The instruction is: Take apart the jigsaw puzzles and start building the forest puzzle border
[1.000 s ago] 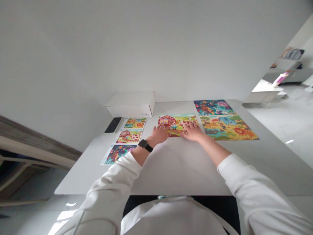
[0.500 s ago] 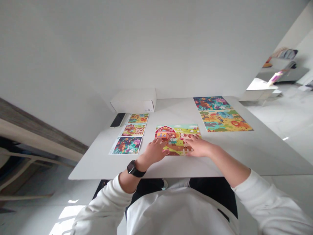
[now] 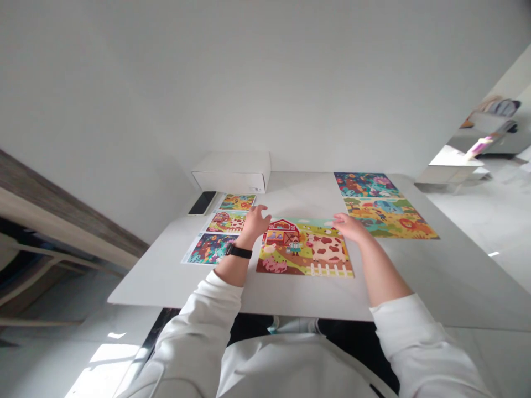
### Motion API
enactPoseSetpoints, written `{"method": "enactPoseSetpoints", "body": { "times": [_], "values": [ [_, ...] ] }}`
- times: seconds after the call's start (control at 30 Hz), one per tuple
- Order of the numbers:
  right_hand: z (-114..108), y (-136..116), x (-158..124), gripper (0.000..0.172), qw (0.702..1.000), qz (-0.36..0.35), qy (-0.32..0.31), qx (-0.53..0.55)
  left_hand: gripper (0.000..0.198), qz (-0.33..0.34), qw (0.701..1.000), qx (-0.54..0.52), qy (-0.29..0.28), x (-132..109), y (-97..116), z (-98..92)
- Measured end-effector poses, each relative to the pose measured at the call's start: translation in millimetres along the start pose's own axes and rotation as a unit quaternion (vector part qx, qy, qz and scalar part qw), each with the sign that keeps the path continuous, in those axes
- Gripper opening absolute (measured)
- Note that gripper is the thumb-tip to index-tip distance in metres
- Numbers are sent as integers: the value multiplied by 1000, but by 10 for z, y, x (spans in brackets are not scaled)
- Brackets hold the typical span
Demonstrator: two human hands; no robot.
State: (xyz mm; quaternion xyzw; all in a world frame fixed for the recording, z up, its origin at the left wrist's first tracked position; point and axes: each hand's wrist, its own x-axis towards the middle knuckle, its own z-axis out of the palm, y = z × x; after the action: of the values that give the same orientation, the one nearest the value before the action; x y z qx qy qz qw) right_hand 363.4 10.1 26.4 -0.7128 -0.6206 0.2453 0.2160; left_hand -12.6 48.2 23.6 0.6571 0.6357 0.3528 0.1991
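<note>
A farm picture puzzle (image 3: pixel 298 249) with a red barn, a spotted cow and a white fence lies flat on the table in front of me. My left hand (image 3: pixel 256 222) is by its upper left corner, thumb and fingers apart and bent, with nothing visible in them. At the upper right corner is my right hand (image 3: pixel 349 225), its fingers bent toward the picture and loosely apart. Whether either hand touches the puzzle's edge I cannot tell. To the left lie three small picture cards (image 3: pixel 226 221), partly behind my left hand and wrist.
On the right of the white table (image 3: pixel 406 282) lie a savanna picture (image 3: pixel 390 218) and a dark forest picture (image 3: pixel 367 185), edge to edge. A white box (image 3: pixel 232 171) stands against the wall at the back left. A phone (image 3: pixel 202 203) lies in front of it.
Both hands have moved off the middle of the farm puzzle, outward and away from me to its upper corners. More of the picture now shows. The camera view has shifted slightly.
</note>
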Motion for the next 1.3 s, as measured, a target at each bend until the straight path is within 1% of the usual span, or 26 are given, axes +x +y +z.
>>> {"method": "enactPoseSetpoints", "body": {
  "times": [0.03, 0.1, 0.17, 0.23, 0.33, 0.4, 0.53, 0.6, 0.7, 0.8, 0.87, 0.93, 0.97, 1.03, 1.13, 1.17, 1.2, 1.23, 1.3],
  "values": [
    [21, 30, -17, 39, 999, 1, -2, 41, 32, -29, 999, -32, 9, 5, -21, 23],
    [33, 71, -56, 41, 991, 13, -6, 135, 34, -84, 988, -129, 1, -1, -56, 58],
    [0, 90, -86, 39, 974, 30, -13, 223, 37, -122, 963, -240, -20, -17, -82, 73],
    [-59, 97, -102, 35, 958, 49, -25, 283, 40, -142, 935, -324, -25, -34, -100, 71],
    [-145, 105, -108, 28, 936, 80, -33, 341, 42, -153, 906, -395, -14, -55, -123, 42],
    [-178, 112, -107, 25, 917, 102, -28, 385, 39, -153, 888, -434, -20, -63, -141, 9],
    [-181, 121, -89, 20, 874, 140, -4, 466, 33, -175, 850, -495, -42, -44, -167, -46],
    [-168, 122, -76, 19, 861, 148, 11, 487, 33, -199, 833, -514, -38, -18, -169, -46],
    [-137, 115, -67, 20, 858, 144, 23, 492, 34, -228, 815, -533, -17, 25, -160, -10],
    [-76, 99, -73, 25, 868, 139, 24, 477, 33, -249, 802, -543, 10, 56, -153, 31],
    [-13, 95, -69, 29, 877, 128, 24, 462, 34, -258, 797, -545, 16, 62, -151, 50],
    [59, 103, -48, 33, 895, 108, 30, 433, 35, -256, 805, -535, -1, 50, -151, 65],
    [96, 112, -33, 35, 906, 96, 36, 411, 36, -246, 818, -520, -12, 37, -150, 74],
    [161, 136, 2, 37, 930, 69, 50, 359, 38, -203, 860, -468, -36, 2, -148, 94],
    [230, 181, 49, 36, 959, 24, 62, 277, 36, -94, 942, -316, -63, -56, -147, 110],
    [245, 195, 60, 36, 967, 11, 65, 247, 35, -52, 964, -248, -73, -71, -150, 105],
    [255, 207, 69, 36, 974, 0, 70, 215, 35, -9, 980, -178, -84, -84, -155, 94],
    [262, 219, 75, 36, 980, -9, 77, 182, 38, 35, 989, -109, -97, -94, -162, 76],
    [264, 236, 78, 36, 988, -24, 93, 120, 46, 114, 986, 7, -125, -106, -181, 30]
  ]
}}
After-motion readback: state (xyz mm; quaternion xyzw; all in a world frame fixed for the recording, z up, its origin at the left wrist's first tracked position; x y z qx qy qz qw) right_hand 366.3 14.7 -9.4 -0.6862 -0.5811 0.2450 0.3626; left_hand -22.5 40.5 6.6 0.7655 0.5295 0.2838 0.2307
